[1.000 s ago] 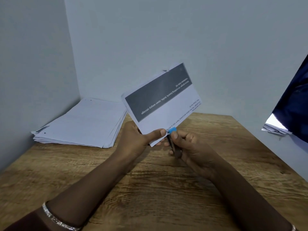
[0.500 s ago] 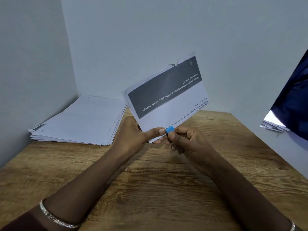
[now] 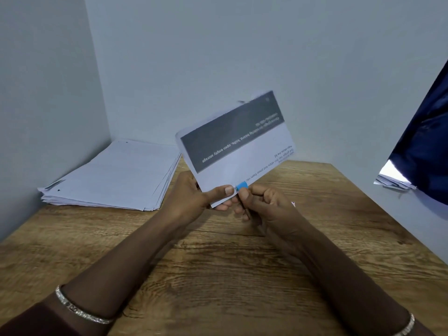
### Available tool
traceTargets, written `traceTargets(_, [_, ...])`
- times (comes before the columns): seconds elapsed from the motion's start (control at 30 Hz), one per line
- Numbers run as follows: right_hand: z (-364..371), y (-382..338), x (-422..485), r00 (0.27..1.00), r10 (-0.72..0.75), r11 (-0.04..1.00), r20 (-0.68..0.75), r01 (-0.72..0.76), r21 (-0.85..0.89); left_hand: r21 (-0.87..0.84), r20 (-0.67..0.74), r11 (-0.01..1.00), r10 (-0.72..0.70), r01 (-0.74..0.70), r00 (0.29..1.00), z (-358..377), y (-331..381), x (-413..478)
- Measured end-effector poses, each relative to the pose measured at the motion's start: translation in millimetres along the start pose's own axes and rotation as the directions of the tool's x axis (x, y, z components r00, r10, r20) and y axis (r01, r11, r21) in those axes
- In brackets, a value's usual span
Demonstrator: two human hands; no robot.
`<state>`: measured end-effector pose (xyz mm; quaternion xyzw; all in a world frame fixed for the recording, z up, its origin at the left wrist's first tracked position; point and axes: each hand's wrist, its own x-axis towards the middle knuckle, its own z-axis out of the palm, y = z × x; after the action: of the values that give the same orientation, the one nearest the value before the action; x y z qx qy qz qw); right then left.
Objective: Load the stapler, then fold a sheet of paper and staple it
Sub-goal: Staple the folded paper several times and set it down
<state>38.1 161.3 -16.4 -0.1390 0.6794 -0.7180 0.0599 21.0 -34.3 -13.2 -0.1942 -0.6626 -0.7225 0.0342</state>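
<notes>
A folded printed sheet point(image 3: 232, 154), its grey band reading "open empty storage", is pinched by the left hand point(image 3: 191, 197). A blue-tipped stapler point(image 3: 241, 190) is gripped in the right hand point(image 3: 271, 209). Wood grain marks the surface point(image 3: 218, 275).

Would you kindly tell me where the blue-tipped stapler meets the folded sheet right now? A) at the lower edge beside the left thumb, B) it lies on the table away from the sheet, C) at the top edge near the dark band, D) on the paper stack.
A: the stapler in the right hand sits at the folded sheet's lower edge, beside the left hand's thumb.
</notes>
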Motion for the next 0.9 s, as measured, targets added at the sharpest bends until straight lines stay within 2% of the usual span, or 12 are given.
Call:
traceTargets(0.1, [1.6, -1.9, 2.2, 0.996, 0.085, 0.993, 0.032, -0.087, 0.078, -0.117, -0.082, 0.991, -0.078, 0.068, 0.994, -1.6, -1.0, 1.9])
traceTargets(0.2, [0.7, -3.4, 3.5, 0.985, 0.097, 0.995, -0.14, -0.09, 0.053, -0.26, -0.123, 0.954, -0.187, 0.15, 0.975, -1.5, -2.3, 3.3])
traceTargets(0.23, [-1.9, -2.7, 3.2, 0.972, 0.03, 0.999, -0.233, -0.039, -0.032, -0.276, -0.13, 0.946, -0.213, 0.171, 0.968, -1.3, -2.9, 4.1])
traceTargets(0.3, [-6.9, -2.8, 1.5, 0.897, -0.24, 0.939, -0.371, 0.117, -0.323, -0.286, -0.15, 0.939, -0.243, 0.193, 0.958, -1.8, -4.2, 5.5])
traceTargets(0.37, [-8.6, -4.6, -0.8, 0.795, -0.513, 0.756, -0.323, 0.241, -0.609, -0.289, -0.153, 0.937, -0.249, 0.198, 0.956, -2.5, -5.7, 6.3])
traceTargets(0.43, [-6.7, -7.1, -3.7, 0.716, -0.681, 0.528, -0.153, 0.336, -0.78, -0.305, -0.137, 0.928, -0.264, 0.213, 0.955, -1.4, -5.6, 5.7])
traceTargets(0.5, [-4.6, -6.5, -5.9, 0.651, -0.759, 0.279, 0.037, 0.375, -0.884, -0.346, -0.101, 0.902, -0.308, 0.257, 0.946, 1.3, -4.7, 4.3])
traceTargets(0.57, [-6.2, -5.5, -4.0, 0.625, -0.772, 0.173, 0.113, 0.378, -0.909, -0.389, -0.054, 0.872, -0.343, 0.296, 0.938, 3.3, -3.0, 2.5])
traceTargets(0.67, [-9.4, -2.9, -0.6, 0.622, -0.775, 0.153, 0.112, 0.357, -0.921, -0.441, 0.004, 0.838, -0.356, 0.321, 0.934, 3.8, -0.9, 0.6])
traceTargets(0.77, [-11.2, -1.7, 1.0, 0.647, -0.757, 0.208, 0.086, 0.364, -0.908, -0.487, -0.015, 0.814, -0.369, 0.316, 0.929, 8.2, 6.6, -0.7])
traceTargets(0.83, [-11.5, -3.3, 1.4, 0.656, -0.752, 0.263, 0.059, 0.381, -0.886, -0.475, -0.142, 0.841, -0.364, 0.26, 0.92, 9.5, 10.5, 0.7])
traceTargets(0.9, [-11.6, -4.9, 1.0, 0.662, -0.749, 0.319, 0.02, 0.388, -0.865, -0.232, -0.384, 0.969, -0.169, 0.082, 0.908, 5.2, 14.4, -0.1])
